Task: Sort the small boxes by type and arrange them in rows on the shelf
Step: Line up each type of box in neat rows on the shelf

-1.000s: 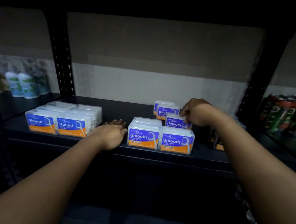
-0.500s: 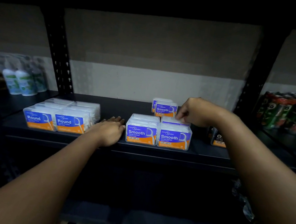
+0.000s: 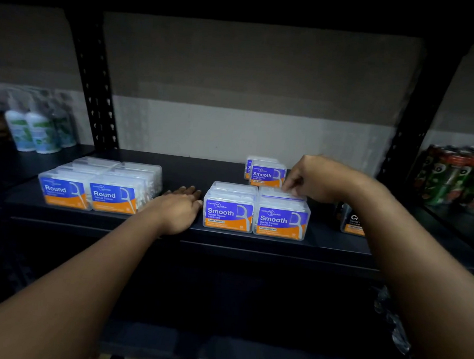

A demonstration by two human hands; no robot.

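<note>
A dark metal shelf (image 3: 226,237) is seen spanning the view, framed by a perforated upright (image 3: 95,85) at the left and another upright (image 3: 414,130) at the right. On the neighbouring bay to the left, pale green-labelled bottles (image 3: 34,131) are stood against the wall; on the right bay, a cluster of red and green cans (image 3: 460,178) is seen.

Toward the left of the shelf, the Round boxes (image 3: 98,186) are set in two rows, front labels facing outward. Near the middle, the Smooth boxes (image 3: 256,211) are set in two rows just beside each other, and two further Smooth boxes (image 3: 264,171) are stood behind them, apart from the rows and nearer the wall. A black-labelled box (image 3: 352,222) is partly hidden behind the right forearm at the shelf's right end.

The left hand (image 3: 179,210) is laid flat on the shelf board between the Round and Smooth groups, fingers straight and together, just beside the left Smooth row; nothing is held by it.

The right hand (image 3: 314,176) is lowered over the back of the right Smooth row, its fingertips (image 3: 287,187) curled onto the top edge of the rear Smooth box (image 3: 281,193), which is lodged directly behind the front box. Whether that box is pinched or only touched cannot be told.
</note>
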